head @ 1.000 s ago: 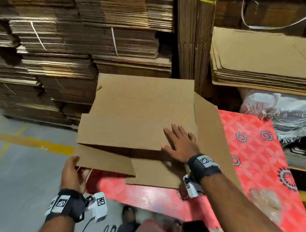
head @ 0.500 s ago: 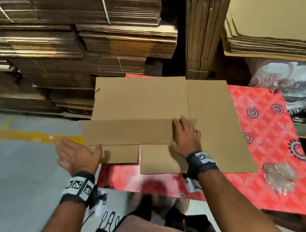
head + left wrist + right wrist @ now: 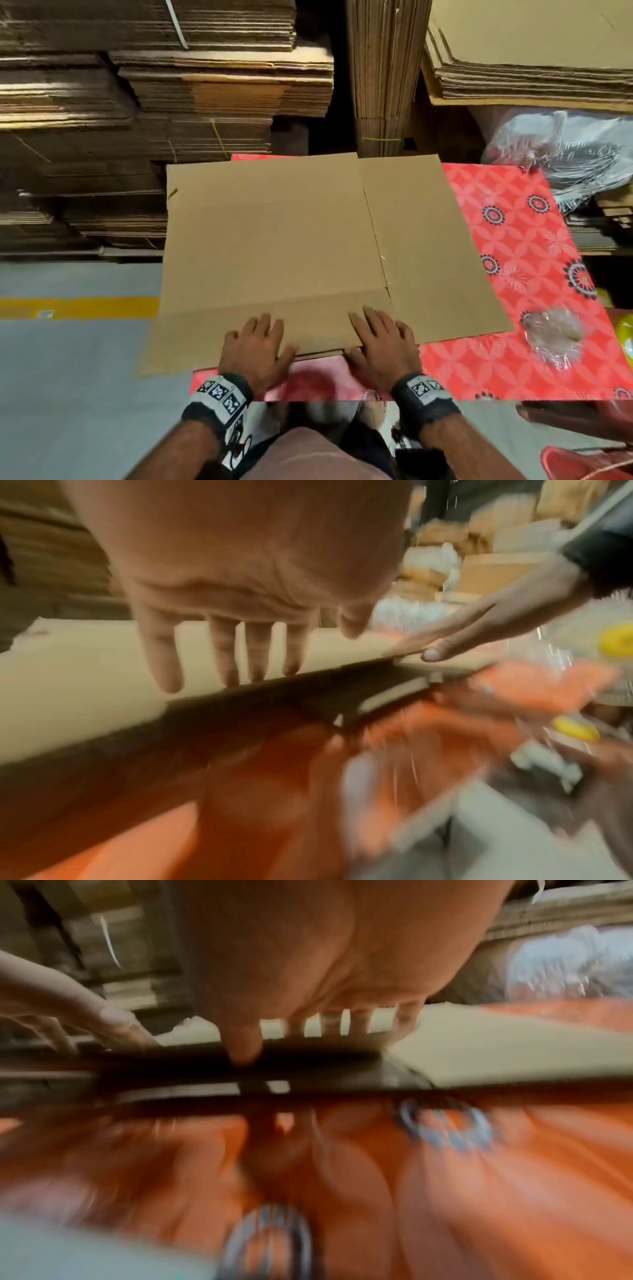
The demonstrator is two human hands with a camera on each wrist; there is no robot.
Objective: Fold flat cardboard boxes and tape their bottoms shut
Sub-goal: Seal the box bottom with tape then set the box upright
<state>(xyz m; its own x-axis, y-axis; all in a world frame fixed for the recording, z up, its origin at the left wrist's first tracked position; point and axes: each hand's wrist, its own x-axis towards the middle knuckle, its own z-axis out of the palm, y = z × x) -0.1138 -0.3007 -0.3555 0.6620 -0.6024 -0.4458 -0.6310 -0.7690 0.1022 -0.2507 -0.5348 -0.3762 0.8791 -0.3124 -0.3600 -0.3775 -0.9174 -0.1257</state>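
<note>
1. Flat cardboard box (image 3: pixel 274 240) lies on the red patterned table (image 3: pixel 513 359), overhanging its 9 o'clock edge.
2. Left hand (image 3: pixel 255 346) presses the 6 o'clock flap, fingers straight and spread.
3. Right hand (image 3: pixel 380 342) presses likewise, just beside at 3 o'clock.

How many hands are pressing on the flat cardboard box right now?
2. The left hand and right hand lie flat, side by side, on the flat cardboard box's near flap.
</note>
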